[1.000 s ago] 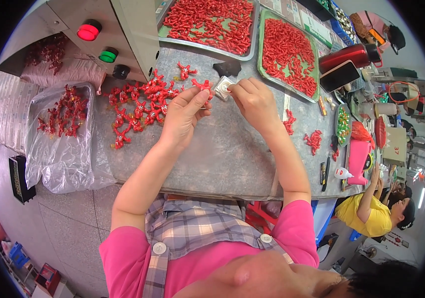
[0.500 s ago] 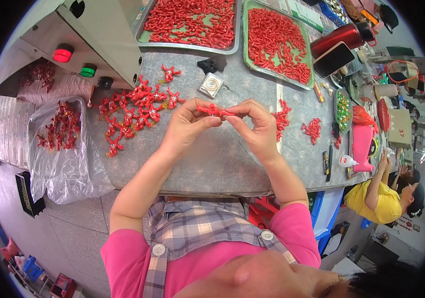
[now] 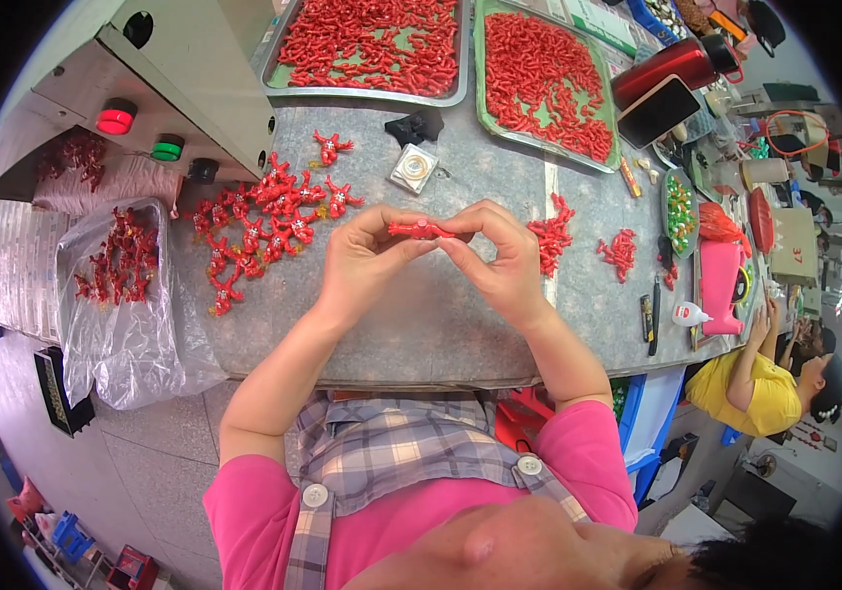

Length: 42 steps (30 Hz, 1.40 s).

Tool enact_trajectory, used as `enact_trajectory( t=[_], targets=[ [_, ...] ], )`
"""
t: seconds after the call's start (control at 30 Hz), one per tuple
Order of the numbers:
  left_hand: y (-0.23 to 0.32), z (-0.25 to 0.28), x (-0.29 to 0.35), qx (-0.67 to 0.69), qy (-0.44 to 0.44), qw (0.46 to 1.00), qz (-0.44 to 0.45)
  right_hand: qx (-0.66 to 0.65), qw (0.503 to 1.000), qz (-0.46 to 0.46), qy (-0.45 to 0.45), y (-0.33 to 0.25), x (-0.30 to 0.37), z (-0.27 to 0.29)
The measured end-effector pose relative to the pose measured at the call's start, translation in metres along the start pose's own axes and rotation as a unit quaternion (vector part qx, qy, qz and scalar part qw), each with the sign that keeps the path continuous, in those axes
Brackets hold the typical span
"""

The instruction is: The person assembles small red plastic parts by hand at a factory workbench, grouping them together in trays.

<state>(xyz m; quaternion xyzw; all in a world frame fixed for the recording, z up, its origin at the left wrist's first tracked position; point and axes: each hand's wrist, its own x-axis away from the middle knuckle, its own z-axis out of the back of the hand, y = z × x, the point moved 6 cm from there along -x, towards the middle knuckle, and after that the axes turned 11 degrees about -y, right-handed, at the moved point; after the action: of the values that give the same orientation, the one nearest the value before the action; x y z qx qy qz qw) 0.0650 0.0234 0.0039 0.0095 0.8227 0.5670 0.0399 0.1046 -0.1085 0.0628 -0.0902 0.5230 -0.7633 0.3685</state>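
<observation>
Above the middle of the grey table, my left hand (image 3: 362, 258) and my right hand (image 3: 498, 258) meet at a small red plastic figure (image 3: 417, 229). Thumb and fingers of my left hand pinch its body, while those of my right hand pinch its right end. Fingertips cover part of it. Beyond my left hand lies a pile of similar red figures (image 3: 278, 211) with dark and white fronts and yellowish bits. One red figure (image 3: 330, 147) lies apart behind the pile. Two small heaps of red pieces, a nearer heap (image 3: 551, 236) and a farther heap (image 3: 619, 254), lie right of my right hand.
Two trays of small red parts stand at the back, a metal tray (image 3: 367, 96) and a green-lined tray (image 3: 549, 149). A machine box with buttons (image 3: 195, 88) and a plastic-lined bin (image 3: 111, 295) are at left. A glue bottle (image 3: 690, 314) and a person in yellow (image 3: 755, 393) are at right.
The red figure has turned between my fingers, and its outstretched limbs show less. Both hands have shifted slightly down and stay close together. The view has moved a little.
</observation>
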Motion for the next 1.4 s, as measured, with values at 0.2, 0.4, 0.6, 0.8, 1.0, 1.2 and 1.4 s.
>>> enact_trajectory(
  t=[0.2, 0.4, 0.6, 0.8, 1.0, 1.2, 1.4],
  targets=[
    [-0.001, -0.003, 0.001, 0.029, -0.031, 0.998, 0.046, 0.087, 0.994, 0.062, -0.022, -0.007, 0.001, 0.002],
    [-0.001, -0.009, 0.002, -0.039, -0.060, 0.996, 0.054, 0.120, 0.986, 0.094, -0.066, -0.008, 0.009, 0.005],
    [-0.010, -0.008, 0.003, -0.103, -0.074, 0.990, 0.068, 0.106, 0.988, 0.083, -0.071, -0.001, 0.017, 0.003],
    [-0.017, -0.010, 0.003, -0.066, -0.089, 0.990, 0.088, 0.092, 0.989, 0.086, -0.073, 0.006, 0.022, 0.004],
    [-0.018, -0.011, 0.004, -0.078, -0.098, 0.988, 0.095, 0.097, 0.989, 0.069, -0.085, 0.007, 0.022, 0.004],
    [-0.019, -0.011, 0.004, -0.057, -0.101, 0.988, 0.098, 0.099, 0.989, 0.065, -0.088, 0.006, 0.022, 0.003],
    [-0.018, -0.012, 0.004, -0.073, -0.102, 0.987, 0.099, 0.109, 0.988, 0.068, -0.091, 0.004, 0.023, 0.003]
  ],
)
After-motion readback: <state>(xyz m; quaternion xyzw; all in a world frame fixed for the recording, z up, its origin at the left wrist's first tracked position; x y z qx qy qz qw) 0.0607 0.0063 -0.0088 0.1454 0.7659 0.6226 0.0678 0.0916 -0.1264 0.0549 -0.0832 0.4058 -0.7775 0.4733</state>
